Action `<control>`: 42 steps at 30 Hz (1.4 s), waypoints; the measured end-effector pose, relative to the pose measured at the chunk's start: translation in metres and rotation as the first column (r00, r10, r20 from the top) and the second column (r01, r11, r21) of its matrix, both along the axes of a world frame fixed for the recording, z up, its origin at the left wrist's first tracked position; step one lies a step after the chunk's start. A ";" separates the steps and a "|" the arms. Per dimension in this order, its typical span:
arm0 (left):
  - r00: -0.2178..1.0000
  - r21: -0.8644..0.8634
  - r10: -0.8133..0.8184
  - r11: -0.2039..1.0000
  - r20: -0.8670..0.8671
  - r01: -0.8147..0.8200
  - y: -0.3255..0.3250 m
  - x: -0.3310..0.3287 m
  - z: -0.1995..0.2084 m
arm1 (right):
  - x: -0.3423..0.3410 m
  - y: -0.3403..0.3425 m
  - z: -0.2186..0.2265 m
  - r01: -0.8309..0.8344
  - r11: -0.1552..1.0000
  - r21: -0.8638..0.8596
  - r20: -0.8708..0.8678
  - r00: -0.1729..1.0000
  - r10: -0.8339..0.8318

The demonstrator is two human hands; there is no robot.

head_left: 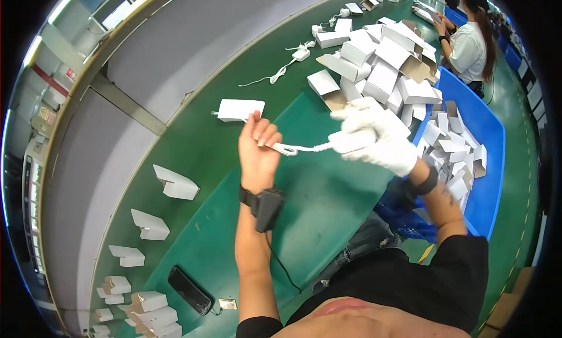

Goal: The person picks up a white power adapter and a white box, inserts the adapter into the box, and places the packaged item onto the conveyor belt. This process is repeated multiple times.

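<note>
In my right hand [383, 139], which wears a white glove, is a white power adapter [352, 141] gripped by the fingers. Its white cable [301, 148] runs leftward in folded loops to my bare left hand [262, 140]. The left fingers are curled round the cable's bundled part, and a black device is strapped on that wrist. Both hands are above the green mat [310, 203]. Just beyond my left fingertips lies a flat white box [240, 110], with a small white tip sticking out at its left end; my fingers partly overlap it in the picture.
A heap of white cartons [383, 63] covers the far right of the bench. Beside it stands a blue bin [496, 162] full of cartons. Adapters with cables [300, 54] lie along the back. Open cartons [175, 184] line the left, near a black phone [190, 289]. A person [471, 45] works farther along.
</note>
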State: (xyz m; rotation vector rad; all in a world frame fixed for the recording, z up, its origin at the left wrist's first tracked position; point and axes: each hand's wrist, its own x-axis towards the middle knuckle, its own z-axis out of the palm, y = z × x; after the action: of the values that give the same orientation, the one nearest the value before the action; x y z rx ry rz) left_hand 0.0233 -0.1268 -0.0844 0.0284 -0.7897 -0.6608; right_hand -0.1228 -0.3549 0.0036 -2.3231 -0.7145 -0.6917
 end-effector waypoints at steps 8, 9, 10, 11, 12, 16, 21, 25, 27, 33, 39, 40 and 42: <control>0.784 0.635 0.620 0.613 -0.018 -0.470 -0.039 -0.065 0.034 | -0.009 0.032 -0.046 0.081 0.272 0.959 -0.249 0.703 0.666; 0.772 0.642 0.636 0.599 -0.016 -0.480 -0.036 -0.064 0.034 | -0.008 0.032 -0.049 0.070 0.327 0.942 -0.295 0.636 0.713; 0.742 0.669 0.670 0.557 -0.012 -0.492 -0.034 -0.063 0.033 | -0.005 0.035 -0.052 0.051 0.386 0.921 -0.339 0.593 0.731; 0.712 0.696 0.702 0.514 -0.007 -0.501 -0.031 -0.061 0.033 | 0.003 0.038 -0.055 0.026 0.445 0.895 -0.375 0.582 0.721; 0.684 0.721 0.729 0.476 -0.003 -0.503 -0.033 -0.062 0.034 | 0.009 0.040 -0.058 -0.007 0.544 0.839 -0.419 0.629 0.654; 0.682 0.742 0.715 0.373 0.152 -0.557 -0.047 -0.069 0.045 | 0.026 0.051 -0.067 -0.035 0.914 0.404 -0.467 0.852 0.239; 0.799 0.651 0.533 0.508 0.277 -0.564 -0.033 -0.024 0.049 | 0.033 0.047 -0.064 0.119 0.595 0.795 -0.450 0.773 0.447; -0.124 -0.431 -0.603 -0.395 0.788 -0.811 0.041 0.068 0.038 | 0.034 0.008 -0.064 0.169 0.649 0.742 -0.505 0.778 0.375; 0.062 -0.383 -0.684 -0.478 0.726 -0.790 0.069 0.103 0.023 | 0.030 0.002 -0.067 0.266 0.462 0.846 -0.520 0.601 0.607; 0.408 0.233 -0.431 -0.404 0.805 -0.885 0.100 0.139 0.007 | 0.008 0.004 -0.042 0.193 0.606 0.772 -0.572 0.628 0.528; 0.577 0.569 -0.116 -0.098 0.809 -0.817 0.076 0.039 0.028 | 0.001 0.019 -0.014 0.181 0.720 0.670 -0.715 0.419 0.560; 0.588 0.581 -0.120 -0.089 0.800 -0.809 0.071 0.026 0.028 | 0.002 0.020 -0.017 0.198 0.719 0.666 -0.722 0.413 0.555; 0.555 0.560 -0.162 -0.022 0.816 -0.829 0.059 0.001 0.028 | 0.010 0.023 -0.038 -0.014 0.713 0.701 -0.617 0.489 0.617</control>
State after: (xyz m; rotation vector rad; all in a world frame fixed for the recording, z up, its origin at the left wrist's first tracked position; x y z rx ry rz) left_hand 0.0242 -0.0674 -0.0566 1.9912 -0.8384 -0.4510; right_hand -0.1129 -0.3321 -0.0347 -1.4935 -0.3626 0.3821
